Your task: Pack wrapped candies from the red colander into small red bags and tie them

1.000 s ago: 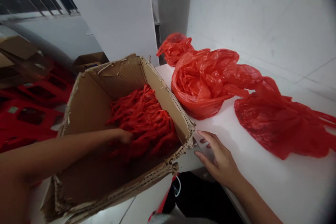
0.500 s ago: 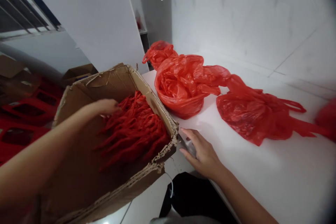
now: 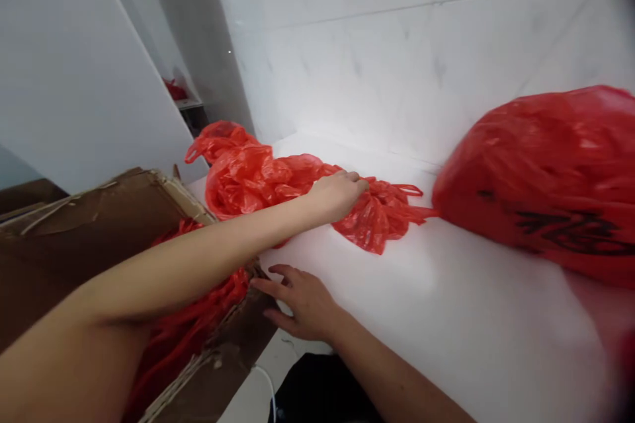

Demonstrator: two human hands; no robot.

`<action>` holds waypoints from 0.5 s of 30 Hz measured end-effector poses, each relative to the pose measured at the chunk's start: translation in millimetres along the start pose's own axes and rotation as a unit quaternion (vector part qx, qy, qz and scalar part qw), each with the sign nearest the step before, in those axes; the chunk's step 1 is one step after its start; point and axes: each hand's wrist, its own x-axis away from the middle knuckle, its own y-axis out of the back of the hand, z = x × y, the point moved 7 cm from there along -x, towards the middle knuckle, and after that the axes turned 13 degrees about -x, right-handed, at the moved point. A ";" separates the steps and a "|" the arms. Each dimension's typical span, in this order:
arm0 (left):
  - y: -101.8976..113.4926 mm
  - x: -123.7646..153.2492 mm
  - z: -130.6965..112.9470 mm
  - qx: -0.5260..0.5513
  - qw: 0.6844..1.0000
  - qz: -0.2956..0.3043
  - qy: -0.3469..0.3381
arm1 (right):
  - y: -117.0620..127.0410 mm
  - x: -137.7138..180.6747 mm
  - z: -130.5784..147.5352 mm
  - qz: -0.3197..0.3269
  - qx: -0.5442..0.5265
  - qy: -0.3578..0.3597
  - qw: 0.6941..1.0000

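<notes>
My left hand (image 3: 340,197) reaches across to a crumpled red plastic bag (image 3: 374,225) on the white tabletop. Its fingers curl down onto the bag and seem to grip it; the fingertips are partly hidden. My right hand (image 3: 302,304) is open, fingers apart, beside the right edge of a cardboard box (image 3: 238,344). Inside that box lies a heap of bunched red plastic (image 3: 186,324), partly covered by my left forearm. More crumpled red bags (image 3: 238,175) lie on the table beyond that forearm.
A large, full red bag with black markings (image 3: 546,185) stands at the right on the white table (image 3: 446,317). Behind it rises a tiled wall (image 3: 387,59). A pale panel (image 3: 89,79) stands at the left. A white cable (image 3: 268,377) hangs below the box.
My left hand has moved from the box rightward to the red bag on the table. My view has swung right, bringing the large red bag in. The right hand stays open by the box.
</notes>
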 end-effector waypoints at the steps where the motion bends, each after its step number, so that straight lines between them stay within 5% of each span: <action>1: -10.8 -17.3 -4.6 -0.011 1.000 0.004 -0.010 | 0.0 0.1 0.0 -0.001 0.006 0.000 1.000; 4: -30.6 -48.6 -15.3 -0.028 0.999 0.026 -0.038 | 0.8 0.4 0.0 -0.012 0.022 0.005 1.000; 7: -27.6 -51.7 -23.5 -0.041 0.997 0.047 -0.054 | 2.4 0.6 -0.4 -0.023 0.030 0.006 0.999; 12: 22.5 -16.1 -19.6 -0.011 0.997 0.057 -0.052 | 4.7 1.1 0.2 -0.013 0.016 0.004 1.000; 15: 59.0 24.3 1.8 0.099 0.992 0.078 -0.003 | 5.1 2.5 -0.7 -0.016 0.000 0.006 1.000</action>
